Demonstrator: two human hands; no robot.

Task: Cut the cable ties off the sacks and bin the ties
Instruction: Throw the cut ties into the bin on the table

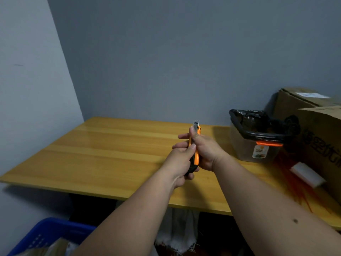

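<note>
Both my hands hold an orange and black utility knife (196, 154) upright above the wooden table (103, 154). My left hand (180, 159) grips its lower black end. My right hand (204, 150) wraps the upper part, thumb on the slider, and a short blade tip (196, 123) shows at the top. A clear plastic bin (254, 137) lined with a black bag stands at the table's right. Orange cable ties (295, 185) lie blurred on the table's right side. A pale woven sack (181, 230) shows below the table's front edge.
Cardboard boxes (317, 130) stand at the far right of the table, with a white block (307, 175) beside them. A blue plastic crate (46, 235) sits on the floor at lower left. Grey walls close off the back and left.
</note>
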